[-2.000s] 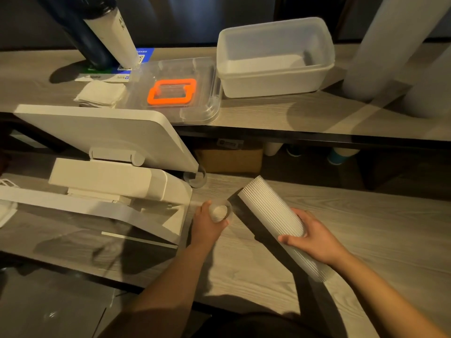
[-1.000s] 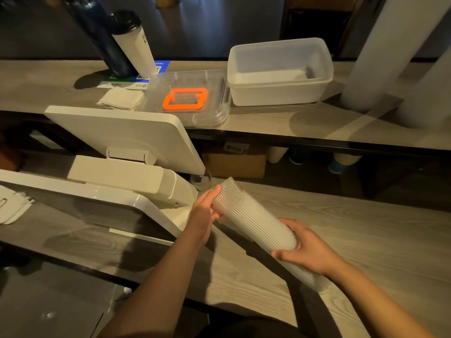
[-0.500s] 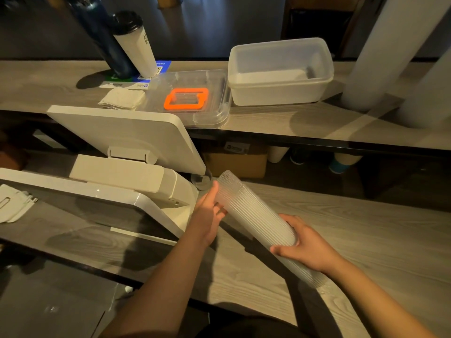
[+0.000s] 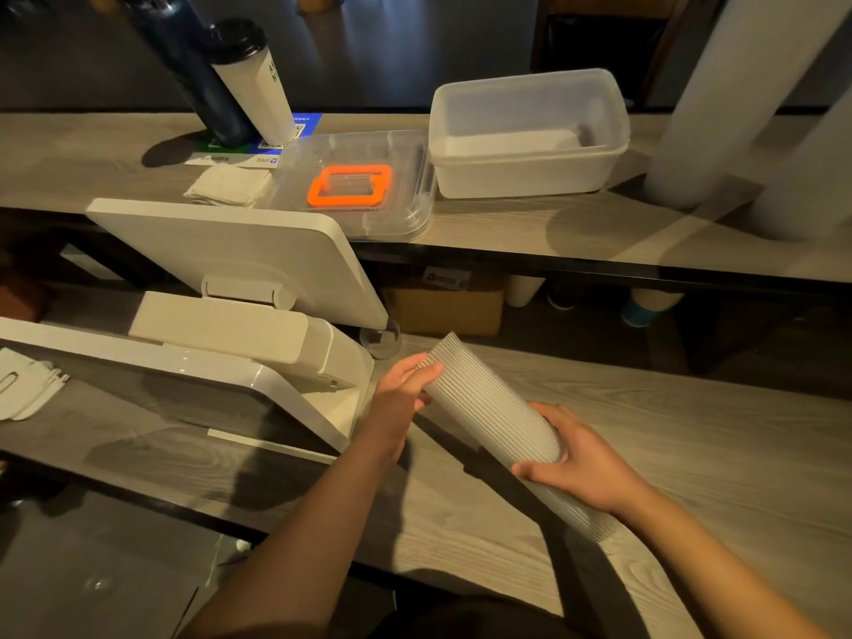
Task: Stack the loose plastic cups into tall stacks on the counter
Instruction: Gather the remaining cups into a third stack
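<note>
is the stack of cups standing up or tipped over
Tipped: the stack of cups slants low over the counter, right hand gripping it, left hand at its far end.

two bare forearms, left hand (image 4: 402, 393) and right hand (image 4: 582, 463) ungloved.

A white tilted point-of-sale screen (image 4: 239, 255) stands at left, and behind it on the upper shelf (image 4: 507, 232) lie folded napkins (image 4: 228, 184), a clear lid with an orange frame (image 4: 350, 186), and, further right, a translucent tub (image 4: 530, 136).
</note>
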The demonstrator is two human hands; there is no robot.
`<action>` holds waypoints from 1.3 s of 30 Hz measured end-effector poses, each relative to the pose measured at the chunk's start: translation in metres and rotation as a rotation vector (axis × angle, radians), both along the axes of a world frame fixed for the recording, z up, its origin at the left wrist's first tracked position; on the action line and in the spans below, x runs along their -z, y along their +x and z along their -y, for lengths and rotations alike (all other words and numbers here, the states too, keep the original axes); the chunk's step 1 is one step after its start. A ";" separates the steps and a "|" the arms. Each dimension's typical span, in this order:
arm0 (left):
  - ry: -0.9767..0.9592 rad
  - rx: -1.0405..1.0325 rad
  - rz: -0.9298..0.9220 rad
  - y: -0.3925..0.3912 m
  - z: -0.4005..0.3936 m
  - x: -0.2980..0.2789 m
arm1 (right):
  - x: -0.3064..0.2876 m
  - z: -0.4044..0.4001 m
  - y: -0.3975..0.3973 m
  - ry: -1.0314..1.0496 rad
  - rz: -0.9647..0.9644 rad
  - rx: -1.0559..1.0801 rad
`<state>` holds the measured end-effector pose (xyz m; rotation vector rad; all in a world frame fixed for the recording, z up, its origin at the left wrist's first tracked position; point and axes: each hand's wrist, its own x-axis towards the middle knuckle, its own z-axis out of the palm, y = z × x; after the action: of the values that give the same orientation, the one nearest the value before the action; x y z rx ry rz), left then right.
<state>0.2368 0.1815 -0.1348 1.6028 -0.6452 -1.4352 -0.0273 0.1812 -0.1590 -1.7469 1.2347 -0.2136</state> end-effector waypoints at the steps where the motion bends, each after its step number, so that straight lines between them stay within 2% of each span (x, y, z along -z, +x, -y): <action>1: 0.005 0.005 -0.008 -0.002 0.000 0.000 | 0.000 0.000 0.000 0.000 0.002 0.004; 8: 0.108 -0.048 -0.100 -0.001 -0.002 0.006 | -0.002 0.003 0.002 0.000 -0.001 -0.010; 11: 0.076 0.007 0.052 0.002 -0.001 0.012 | 0.000 0.002 0.000 0.005 -0.015 -0.003; 16: 0.025 -0.146 0.360 0.024 0.011 0.036 | 0.007 0.003 -0.002 0.018 -0.033 0.065; 19: 0.081 -0.044 0.621 0.037 0.024 0.051 | 0.011 0.005 -0.005 0.030 -0.029 0.085; 21: 0.135 0.039 0.718 0.045 0.033 0.061 | 0.014 0.007 -0.006 0.037 -0.030 0.091; 28: 0.215 0.284 0.952 0.055 0.055 0.094 | 0.018 0.012 -0.007 0.057 -0.009 0.114; 39: 0.209 0.345 1.014 0.063 0.059 0.105 | 0.020 0.018 -0.015 0.054 0.021 0.115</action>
<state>0.3000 0.1226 -0.2397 2.4670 -1.4251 -0.8303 -0.0421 0.1631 -0.1794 -1.6256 1.3153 -0.2634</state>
